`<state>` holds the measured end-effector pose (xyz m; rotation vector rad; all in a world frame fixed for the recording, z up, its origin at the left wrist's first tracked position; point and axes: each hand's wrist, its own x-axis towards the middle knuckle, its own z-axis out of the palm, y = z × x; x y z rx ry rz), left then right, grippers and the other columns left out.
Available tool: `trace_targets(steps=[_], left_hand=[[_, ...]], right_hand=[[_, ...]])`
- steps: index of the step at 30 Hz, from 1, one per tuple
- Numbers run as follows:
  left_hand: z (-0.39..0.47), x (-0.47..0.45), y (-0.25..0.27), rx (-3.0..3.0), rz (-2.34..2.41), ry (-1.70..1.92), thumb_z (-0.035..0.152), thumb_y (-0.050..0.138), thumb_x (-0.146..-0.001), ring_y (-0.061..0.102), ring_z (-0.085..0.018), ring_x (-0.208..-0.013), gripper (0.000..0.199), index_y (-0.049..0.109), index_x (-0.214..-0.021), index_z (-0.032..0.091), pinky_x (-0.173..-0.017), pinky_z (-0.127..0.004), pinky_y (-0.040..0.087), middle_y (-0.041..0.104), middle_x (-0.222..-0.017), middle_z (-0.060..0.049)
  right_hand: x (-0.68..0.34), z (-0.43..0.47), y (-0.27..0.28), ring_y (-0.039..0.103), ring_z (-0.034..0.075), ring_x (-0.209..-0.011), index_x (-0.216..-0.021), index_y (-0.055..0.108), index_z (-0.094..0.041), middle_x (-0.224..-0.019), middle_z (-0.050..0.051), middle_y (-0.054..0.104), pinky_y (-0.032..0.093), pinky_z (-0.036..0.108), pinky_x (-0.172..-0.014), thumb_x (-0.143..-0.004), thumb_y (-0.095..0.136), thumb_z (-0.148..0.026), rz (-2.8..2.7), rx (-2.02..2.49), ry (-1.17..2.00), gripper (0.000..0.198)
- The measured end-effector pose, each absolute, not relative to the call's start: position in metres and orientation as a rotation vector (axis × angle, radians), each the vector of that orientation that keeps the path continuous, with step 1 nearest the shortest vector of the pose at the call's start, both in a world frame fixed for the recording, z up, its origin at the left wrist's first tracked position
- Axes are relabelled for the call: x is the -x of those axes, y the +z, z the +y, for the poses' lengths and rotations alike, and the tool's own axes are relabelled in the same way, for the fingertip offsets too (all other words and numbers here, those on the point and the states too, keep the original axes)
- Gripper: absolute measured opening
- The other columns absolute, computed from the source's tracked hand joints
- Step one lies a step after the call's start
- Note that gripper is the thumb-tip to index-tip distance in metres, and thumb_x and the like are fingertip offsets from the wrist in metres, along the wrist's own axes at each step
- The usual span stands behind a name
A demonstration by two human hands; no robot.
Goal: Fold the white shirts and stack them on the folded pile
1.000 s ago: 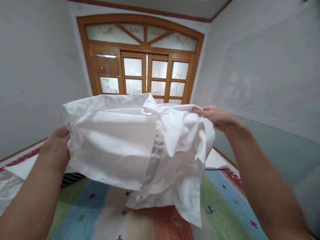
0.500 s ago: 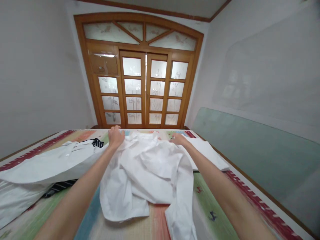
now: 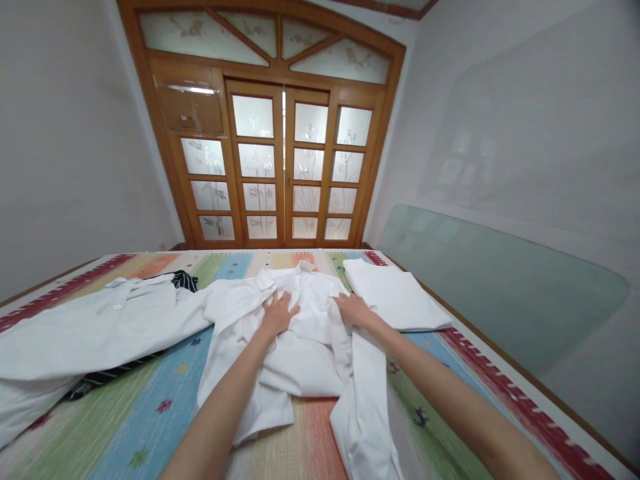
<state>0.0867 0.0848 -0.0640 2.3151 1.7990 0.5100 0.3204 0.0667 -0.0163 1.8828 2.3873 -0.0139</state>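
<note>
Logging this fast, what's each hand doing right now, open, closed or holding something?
Left hand: open, resting on the white shirt.
Right hand: touching the same shirt; whether it grips cannot be told.

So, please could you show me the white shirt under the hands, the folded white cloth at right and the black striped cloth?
White shirt (image 3: 310,365), head view: middle of its body.
Folded white cloth (image 3: 394,297), head view: middle of its top.
Black striped cloth (image 3: 187,281), head view: its exposed far part.
</note>
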Motion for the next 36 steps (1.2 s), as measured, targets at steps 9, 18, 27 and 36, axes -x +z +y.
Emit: trace_targets(steps=[9, 18, 27, 36], left_hand=[[0.101, -0.068, -0.068, -1.873, 1.788, 1.202, 0.031, 0.051, -0.078, 0.058, -0.018, -0.076, 0.015, 0.053, -0.068, 0.019, -0.075, -0.030, 0.045, 0.061, -0.075, -0.003], [0.100, -0.060, -0.071, -1.476, 1.557, 1.505, 0.040, 0.063, -0.062, 0.040, -0.011, -0.054, 0.026, 0.051, -0.054, 0.019, -0.052, -0.024, 0.032, 0.043, -0.052, 0.006], [0.102, -0.060, -0.073, -1.509, 1.584, 1.460, 0.040, 0.062, -0.064, 0.046, -0.013, -0.057, 0.024, 0.061, -0.060, 0.016, -0.055, -0.024, 0.034, 0.053, -0.055, 0.004], [0.104, -0.058, -0.073, -1.406, 1.507, 1.479, 0.034, 0.063, -0.063, 0.063, -0.021, -0.077, 0.035, 0.073, -0.090, 0.013, -0.070, -0.028, 0.047, 0.073, -0.084, -0.004]], right_hand=[[-0.354, 0.002, -0.011, 0.059, 0.029, -0.104, -0.120, 0.052, -0.014, -0.121, 0.018, 0.056, 0.044, 0.034, -0.084, -0.087, 0.057, -0.038, 2.396, -2.250, 0.185, 0.042], [-0.401, -0.016, -0.025, 0.059, 0.020, -0.069, -0.064, 0.055, -0.018, -0.065, 0.003, 0.061, 0.040, 0.026, -0.059, -0.071, 0.063, -0.039, 2.378, -2.440, -0.802, 0.023], [-0.443, 0.008, 0.038, 0.052, 0.014, -0.055, -0.070, 0.042, -0.023, -0.059, -0.004, 0.055, 0.040, 0.023, -0.047, -0.062, 0.068, -0.048, 2.218, -3.086, -1.758, 0.037], [-0.487, 0.004, 0.086, 0.066, 0.023, -0.081, -0.083, 0.069, -0.018, -0.088, 0.007, 0.073, 0.052, 0.029, -0.070, -0.044, 0.084, -0.050, 2.110, -2.182, -1.383, 0.052]])
